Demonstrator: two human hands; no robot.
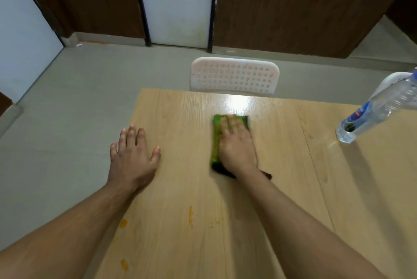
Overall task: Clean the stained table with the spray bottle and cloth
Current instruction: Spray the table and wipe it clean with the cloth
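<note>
Green cloth [217, 138] lies flat under the right hand's [237, 145] straight fingers; left hand [132, 157], fingers spread, presses the wooden table [282, 188] beside it.

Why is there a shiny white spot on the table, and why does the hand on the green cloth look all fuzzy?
In the head view, the white spot is glare from a light bouncing off the table near the chair. The right hand and green cloth are smeared by motion blur, while the left hand looks sharp. The wide lens makes the bottle lean and the walls bend.
</note>
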